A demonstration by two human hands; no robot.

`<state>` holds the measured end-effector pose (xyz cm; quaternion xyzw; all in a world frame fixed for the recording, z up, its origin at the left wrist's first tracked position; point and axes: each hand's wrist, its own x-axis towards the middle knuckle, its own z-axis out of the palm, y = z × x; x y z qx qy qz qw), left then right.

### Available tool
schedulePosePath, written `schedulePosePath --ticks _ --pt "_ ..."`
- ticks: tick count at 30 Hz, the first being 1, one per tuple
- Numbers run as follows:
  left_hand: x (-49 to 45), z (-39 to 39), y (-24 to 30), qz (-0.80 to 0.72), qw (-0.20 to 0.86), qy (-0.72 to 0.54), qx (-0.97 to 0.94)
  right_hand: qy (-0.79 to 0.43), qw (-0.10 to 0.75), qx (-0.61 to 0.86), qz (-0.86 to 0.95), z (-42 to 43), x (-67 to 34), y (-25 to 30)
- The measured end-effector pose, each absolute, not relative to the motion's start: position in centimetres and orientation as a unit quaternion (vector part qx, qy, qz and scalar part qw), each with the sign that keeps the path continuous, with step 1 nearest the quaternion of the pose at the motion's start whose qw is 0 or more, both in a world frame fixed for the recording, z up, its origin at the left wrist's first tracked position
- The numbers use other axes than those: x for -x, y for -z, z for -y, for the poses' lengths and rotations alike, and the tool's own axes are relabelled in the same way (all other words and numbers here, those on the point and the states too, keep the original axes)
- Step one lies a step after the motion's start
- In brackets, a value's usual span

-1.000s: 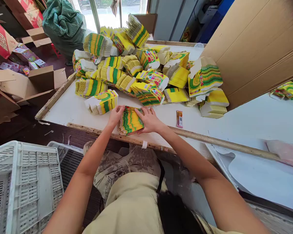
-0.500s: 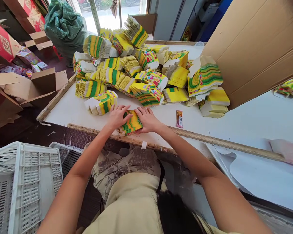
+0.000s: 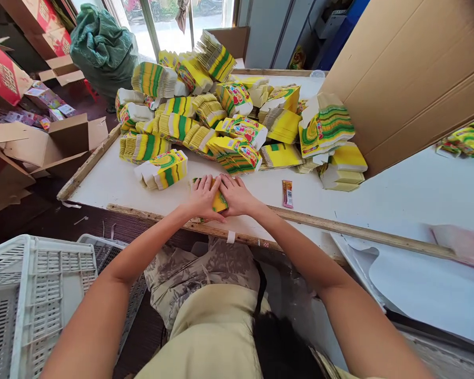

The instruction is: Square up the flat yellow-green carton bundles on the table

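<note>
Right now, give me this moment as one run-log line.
left hand: pressing stack of flat cartons | right hand: pressing same stack | stack: on white table near wooden edge strip | small sachet: right of hands

Glossy printed card packets [image 3: 219, 201], matt white tabletop [image 3: 398, 195], rough wooden edge strip [image 3: 339, 226], brown corrugated cardboard [image 3: 411, 73], white plastic crate [image 3: 35, 295]

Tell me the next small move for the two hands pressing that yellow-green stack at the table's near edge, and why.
Probably lift the stack a little and tap its edges level on the table. The left hand and right hand squeeze it from both sides and cover most of it, so it looks gathered but not clearly squared.
</note>
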<state>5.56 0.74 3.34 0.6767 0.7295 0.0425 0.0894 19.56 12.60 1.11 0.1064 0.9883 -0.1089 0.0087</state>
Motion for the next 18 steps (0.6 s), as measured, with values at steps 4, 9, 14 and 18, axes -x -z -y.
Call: schedulePosePath --ticks 4,9,14,18 --pt "-5.8 -1.1 -3.5 -0.777 0.064 -0.020 -0.626 0.133 -0.006 -0.152 -0.979 -13.3 -20.9 -1.5" --pt "-5.9 -1.4 -4.0 -0.792 0.060 0.000 -0.607 0.187 -0.067 -0.218 -0.956 -14.7 -24.7 -2.4" --pt "-4.9 -0.9 -4.7 -0.811 0.091 -0.065 -0.575 0.250 -0.103 -0.219 -0.938 -14.2 -27.7 -2.1" --pt "-2.5 0.2 -5.6 -0.786 0.278 -0.362 -0.416 0.357 -0.170 -0.238 -0.887 -13.1 -28.9 -2.2"
